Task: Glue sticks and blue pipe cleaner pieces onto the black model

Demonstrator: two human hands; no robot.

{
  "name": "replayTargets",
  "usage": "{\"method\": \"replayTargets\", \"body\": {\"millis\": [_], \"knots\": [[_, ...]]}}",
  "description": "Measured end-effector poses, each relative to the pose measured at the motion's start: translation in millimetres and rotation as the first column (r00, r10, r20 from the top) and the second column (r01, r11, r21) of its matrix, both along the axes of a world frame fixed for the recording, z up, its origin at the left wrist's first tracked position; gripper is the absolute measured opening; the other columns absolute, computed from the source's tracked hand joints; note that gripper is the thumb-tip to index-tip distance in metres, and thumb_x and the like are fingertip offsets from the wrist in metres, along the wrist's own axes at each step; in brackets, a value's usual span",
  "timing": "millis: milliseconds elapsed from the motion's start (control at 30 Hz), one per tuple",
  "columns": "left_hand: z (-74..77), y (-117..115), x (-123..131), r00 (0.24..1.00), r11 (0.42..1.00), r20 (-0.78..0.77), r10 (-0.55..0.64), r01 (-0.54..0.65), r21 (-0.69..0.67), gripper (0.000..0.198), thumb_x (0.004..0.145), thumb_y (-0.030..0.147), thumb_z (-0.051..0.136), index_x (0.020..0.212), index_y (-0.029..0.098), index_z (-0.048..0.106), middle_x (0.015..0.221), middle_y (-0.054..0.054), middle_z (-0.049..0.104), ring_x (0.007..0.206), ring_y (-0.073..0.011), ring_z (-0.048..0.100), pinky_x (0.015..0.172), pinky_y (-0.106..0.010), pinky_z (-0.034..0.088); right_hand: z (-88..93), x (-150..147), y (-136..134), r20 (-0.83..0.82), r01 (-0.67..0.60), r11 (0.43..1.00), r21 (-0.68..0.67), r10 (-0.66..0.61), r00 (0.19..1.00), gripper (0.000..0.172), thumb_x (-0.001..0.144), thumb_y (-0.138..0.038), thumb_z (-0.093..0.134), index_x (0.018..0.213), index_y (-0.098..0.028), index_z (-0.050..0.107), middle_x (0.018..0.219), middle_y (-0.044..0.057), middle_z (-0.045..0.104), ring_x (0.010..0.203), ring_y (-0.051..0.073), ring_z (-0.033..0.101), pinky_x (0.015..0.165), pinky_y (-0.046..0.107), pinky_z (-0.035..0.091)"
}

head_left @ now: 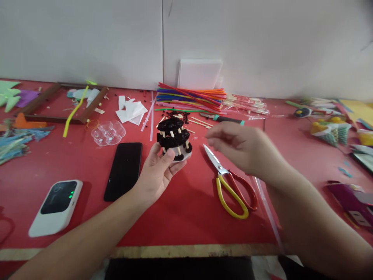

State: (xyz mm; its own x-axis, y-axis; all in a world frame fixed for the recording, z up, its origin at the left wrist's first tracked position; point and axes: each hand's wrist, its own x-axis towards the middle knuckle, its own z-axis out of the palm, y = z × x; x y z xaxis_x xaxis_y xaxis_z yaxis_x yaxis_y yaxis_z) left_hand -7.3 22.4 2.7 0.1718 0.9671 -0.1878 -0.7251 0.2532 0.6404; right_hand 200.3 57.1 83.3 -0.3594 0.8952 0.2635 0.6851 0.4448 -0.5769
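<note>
A small tiered model (pixel 172 137) of black fuzzy rings, short pale wooden sticks and a white base rests in my left hand (pixel 159 167). My thumb presses its near side while the fingers curl under the base, and it stands roughly upright. To the right, my right hand (pixel 237 146) hovers above the scissors, apart from the model. Its fingers are drawn together in a pinch, slightly blurred, and whatever they may hold is hidden. Under that hand lies a pair of scissors (pixel 223 169) with one yellow and one red handle, blades almost closed.
Behind the model are colourful pipe cleaners (pixel 189 97), black scraps (pixel 175 113), loose sticks (pixel 201 123) and pliers (pixel 224 118). Left lie a black phone (pixel 124 171), a white device (pixel 56 208), a clear plastic palette (pixel 108 133), white paper pieces (pixel 132 112) and a brown frame (pixel 55 118).
</note>
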Motion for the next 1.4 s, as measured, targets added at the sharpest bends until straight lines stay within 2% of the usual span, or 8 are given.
{"method": "replayTargets", "body": {"millis": [100,233,367,500,800,1000,1167,1400], "knots": [[1.2,0,1,1.000,1.000,-0.016,-0.008,0.008,0.020,0.037,0.077,0.030,0.087,0.105,0.024,0.063,0.110,-0.001,0.077,0.100,-0.0201,0.075,0.083,-0.028,0.060,7.7,-3,-8,-0.257,0.016,0.998,0.059,-0.001,0.966,0.008,0.089,-0.026,0.069,0.093,-0.025,0.076,0.081,-0.001,0.074,0.074,0.016,0.071,0.069,0.030,0.058],[1.9,-3,3,0.999,0.998,-0.016,-0.048,0.048,0.036,0.040,0.074,0.031,0.089,0.104,0.024,0.063,0.108,0.000,0.077,0.097,-0.0194,0.076,0.080,-0.026,0.061,2.4,-9,-14,-0.356,-0.084,0.992,0.095,0.112,0.928,0.016,0.086,-0.022,0.073,0.101,-0.028,0.077,0.092,-0.002,0.078,0.083,0.017,0.074,0.078,0.032,0.063],[1.1,-5,3,0.997,0.997,-0.008,-0.071,0.071,0.023,0.041,0.074,0.030,0.088,0.107,0.026,0.063,0.106,0.001,0.076,0.095,-0.0194,0.076,0.079,-0.028,0.061,13.1,-13,-21,-0.286,-0.055,0.975,0.214,0.116,0.951,0.018,0.086,-0.015,0.071,0.088,-0.032,0.077,0.086,-0.002,0.077,0.078,0.019,0.074,0.070,0.035,0.065],[1.1,-5,2,0.997,0.997,0.002,-0.077,0.077,0.016,0.038,0.075,0.030,0.088,0.105,0.026,0.065,0.105,0.001,0.076,0.095,-0.0189,0.075,0.079,-0.028,0.062,26.2,-17,-26,-0.149,-0.065,0.891,0.449,0.146,0.978,0.022,0.087,-0.013,0.069,0.093,-0.033,0.077,0.086,-0.003,0.078,0.075,0.016,0.074,0.071,0.032,0.064],[7.1,-5,3,0.994,0.994,0.011,-0.111,0.110,0.027,0.042,0.073,0.037,0.089,0.105,0.023,0.067,0.103,0.001,0.078,0.089,-0.0180,0.077,0.072,-0.025,0.066,-0.2,-19,-6,-0.111,-0.118,0.702,0.702,0.272,0.956,0.030,0.083,-0.006,0.072,0.102,-0.029,0.076,0.090,0.000,0.080,0.077,0.018,0.076,0.069,0.030,0.065],[8.4,-7,3,0.993,0.994,-0.034,-0.111,0.111,0.017,0.050,0.071,0.040,0.090,0.112,0.025,0.068,0.104,-0.001,0.076,0.089,-0.0192,0.077,0.071,-0.025,0.065,-9.2,-21,-11,-0.252,-0.031,0.757,0.652,0.255,0.934,0.035,0.084,-0.005,0.072,0.104,-0.032,0.075,0.091,-0.003,0.080,0.075,0.018,0.076,0.066,0.033,0.065],[5.5,-8,4,0.998,0.998,-0.030,-0.063,0.063,0.013,0.048,0.068,0.040,0.092,0.105,0.026,0.067,0.103,0.002,0.075,0.090,-0.0189,0.076,0.073,-0.027,0.066,-4.7,-22,-10,-0.157,-0.121,0.743,0.658,0.292,0.943,0.030,0.083,-0.006,0.073,0.099,-0.031,0.076,0.092,0.001,0.077,0.084,0.022,0.073,0.070,0.037,0.062],[3.8,-6,4,0.998,0.993,-0.024,-0.062,0.064,0.097,0.041,0.070,0.038,0.091,0.101,0.026,0.067,0.099,0.004,0.076,0.089,-0.0157,0.076,0.073,-0.023,0.063,-2.6,-27,-13,-0.129,-0.084,0.748,0.659,0.223,0.966,0.025,0.085,-0.008,0.071,0.098,-0.029,0.075,0.091,0.003,0.073,0.078,0.019,0.070,0.068,0.037,0.058]]}}
